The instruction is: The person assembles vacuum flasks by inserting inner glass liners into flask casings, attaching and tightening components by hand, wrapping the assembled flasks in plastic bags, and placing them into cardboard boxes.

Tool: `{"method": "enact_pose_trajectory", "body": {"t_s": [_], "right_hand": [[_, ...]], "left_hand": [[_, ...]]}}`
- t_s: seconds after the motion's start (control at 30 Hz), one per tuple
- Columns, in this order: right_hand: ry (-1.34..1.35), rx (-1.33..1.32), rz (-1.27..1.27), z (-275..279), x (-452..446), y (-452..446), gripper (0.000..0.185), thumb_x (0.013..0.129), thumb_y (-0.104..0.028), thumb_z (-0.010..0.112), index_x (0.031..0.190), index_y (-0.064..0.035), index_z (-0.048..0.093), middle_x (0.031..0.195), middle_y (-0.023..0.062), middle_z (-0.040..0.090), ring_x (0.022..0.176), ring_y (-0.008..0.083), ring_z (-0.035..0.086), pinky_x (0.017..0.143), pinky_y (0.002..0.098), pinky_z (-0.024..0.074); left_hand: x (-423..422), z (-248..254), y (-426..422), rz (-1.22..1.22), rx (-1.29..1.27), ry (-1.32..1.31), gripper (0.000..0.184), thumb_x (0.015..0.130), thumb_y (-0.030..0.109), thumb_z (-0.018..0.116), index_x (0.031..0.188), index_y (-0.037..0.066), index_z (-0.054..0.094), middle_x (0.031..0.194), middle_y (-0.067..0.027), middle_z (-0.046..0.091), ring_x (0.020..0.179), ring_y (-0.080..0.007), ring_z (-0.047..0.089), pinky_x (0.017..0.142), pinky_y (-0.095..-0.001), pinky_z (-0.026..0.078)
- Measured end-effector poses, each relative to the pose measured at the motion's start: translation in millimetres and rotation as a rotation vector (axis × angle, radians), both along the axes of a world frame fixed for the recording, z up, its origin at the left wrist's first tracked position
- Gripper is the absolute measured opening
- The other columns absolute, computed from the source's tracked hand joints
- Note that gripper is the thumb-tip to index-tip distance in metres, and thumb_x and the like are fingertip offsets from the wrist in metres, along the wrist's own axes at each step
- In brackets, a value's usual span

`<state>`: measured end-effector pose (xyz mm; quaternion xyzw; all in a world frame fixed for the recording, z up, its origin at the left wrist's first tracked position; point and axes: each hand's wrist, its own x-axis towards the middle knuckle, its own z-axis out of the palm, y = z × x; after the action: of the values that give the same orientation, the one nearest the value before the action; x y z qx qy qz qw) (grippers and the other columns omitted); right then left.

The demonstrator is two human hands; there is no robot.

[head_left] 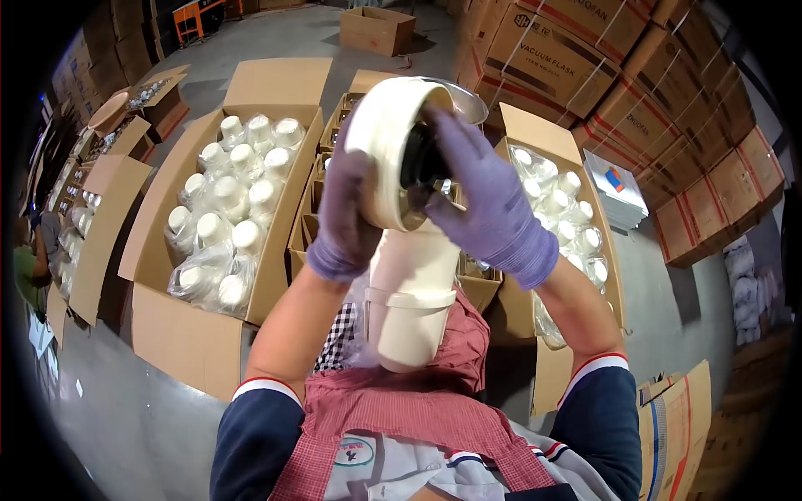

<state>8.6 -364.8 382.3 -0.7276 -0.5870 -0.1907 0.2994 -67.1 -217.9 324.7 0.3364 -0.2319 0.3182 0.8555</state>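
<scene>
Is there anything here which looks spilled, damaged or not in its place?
I see no spill or damage. What looks stray is a small white scrap, loose on the floor at the left, outside the cartons. The cream part in the left hand looks whole, though the fingers partly cover it.

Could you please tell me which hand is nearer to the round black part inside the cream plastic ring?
Right. The purple-gloved right hand has its fingers at the round black part, while the purple-gloved left hand holds the outer side of the cream plastic ring.
</scene>
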Motion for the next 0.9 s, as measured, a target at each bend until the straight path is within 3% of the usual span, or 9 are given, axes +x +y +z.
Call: {"method": "enact_pose_trajectory", "body": {"t_s": [0.1,0.2,0.27,0.43,0.5,0.6,0.77,0.87,0.9], "right_hand": [[-0.190,-0.047,-0.042,-3,-4,5,0.088,0.073,-0.009,0.078,0.149,-0.0033,0.035,0.141,0.0275,0.045,0.118,0.0433,0.058,0.102,0.0406,0.0490],[0.420,0.082,-0.006,3,-6,3,0.078,0.088,-0.038,0.072,0.142,0.0060,0.037,0.123,0.0320,0.057,0.110,0.0429,0.062,0.090,0.0424,0.0534],[0.515,0.053,0.039,-18,10,12,0.076,0.087,-0.036,0.071,0.141,0.0064,0.038,0.119,0.0314,0.058,0.101,0.0435,0.064,0.086,0.0428,0.0546],[-0.561,-0.061,0.025,-4,2,22,0.070,0.087,-0.028,0.071,0.139,0.0065,0.039,0.131,0.0334,0.048,0.099,0.0454,0.064,0.084,0.0463,0.0557],[0.236,0.182,0.036,3,-12,15,0.069,0.085,-0.024,0.072,0.139,0.0044,0.040,0.134,0.0321,0.047,0.101,0.0452,0.063,0.083,0.0450,0.0562],[0.179,-0.001,-0.025,-5,-2,19,0.068,0.084,-0.022,0.073,0.139,0.0035,0.041,0.135,0.0296,0.047,0.103,0.0443,0.063,0.083,0.0438,0.0565],[-0.544,-0.026,0.040,-11,8,22,0.068,0.082,-0.022,0.073,0.140,-0.0036,0.042,0.132,0.0309,0.050,0.108,0.0458,0.061,0.084,0.0446,0.0562],[0.264,0.076,0.060,-2,-1,14,0.068,0.082,-0.019,0.072,0.142,-0.0100,0.043,0.139,0.0308,0.045,0.108,0.0464,0.061,0.087,0.0444,0.0559],[0.161,0.012,-0.008,-6,0,16,0.071,0.082,-0.022,0.073,0.144,-0.0102,0.041,0.141,0.0319,0.042,0.107,0.0470,0.062,0.087,0.0446,0.0557]], "left_hand": [[-14,15,6,-0.338,-0.310,0.109,0.026,0.089,0.002,0.066,0.109,0.000,0.050,0.115,-0.0163,0.063,0.107,-0.0199,0.061,0.092,-0.0354,0.053],[-5,4,7,0.104,0.066,0.153,0.057,0.089,0.030,0.060,0.132,-0.002,0.039,0.129,-0.0174,0.055,0.118,-0.0262,0.057,0.101,-0.0378,0.049],[0,-1,5,0.397,0.312,0.192,0.081,0.089,0.048,0.056,0.147,-0.003,0.032,0.139,-0.0181,0.050,0.124,-0.0303,0.055,0.106,-0.0394,0.046],[3,-6,30,-0.373,-0.304,-0.047,0.035,0.099,0.025,0.046,0.120,-0.002,0.052,0.120,-0.0159,0.063,0.108,-0.0259,0.061,0.097,-0.0421,0.050],[-4,-2,26,-0.134,-0.137,0.080,0.049,0.098,0.029,0.044,0.134,-0.004,0.046,0.125,-0.0165,0.061,0.114,-0.0286,0.059,0.101,-0.0426,0.048],[1,-14,16,0.246,0.105,0.176,0.046,0.097,0.027,0.051,0.134,0.001,0.047,0.126,-0.0151,0.060,0.114,-0.0272,0.059,0.102,-0.0409,0.047],[-4,-4,32,-0.311,-0.209,-0.083,0.026,0.100,0.019,0.048,0.117,0.001,0.053,0.122,-0.0145,0.061,0.111,-0.0242,0.061,0.096,-0.0407,0.052],[7,-20,30,-0.216,-0.153,-0.044,0.028,0.100,0.022,0.046,0.115,0.000,0.054,0.123,-0.0149,0.061,0.112,-0.0261,0.060,0.099,-0.0428,0.050],[3,-17,25,-0.215,-0.151,-0.044,0.029,0.100,0.023,0.046,0.116,0.000,0.054,0.123,-0.0150,0.061,0.111,-0.0265,0.060,0.099,-0.0427,0.050]]}}
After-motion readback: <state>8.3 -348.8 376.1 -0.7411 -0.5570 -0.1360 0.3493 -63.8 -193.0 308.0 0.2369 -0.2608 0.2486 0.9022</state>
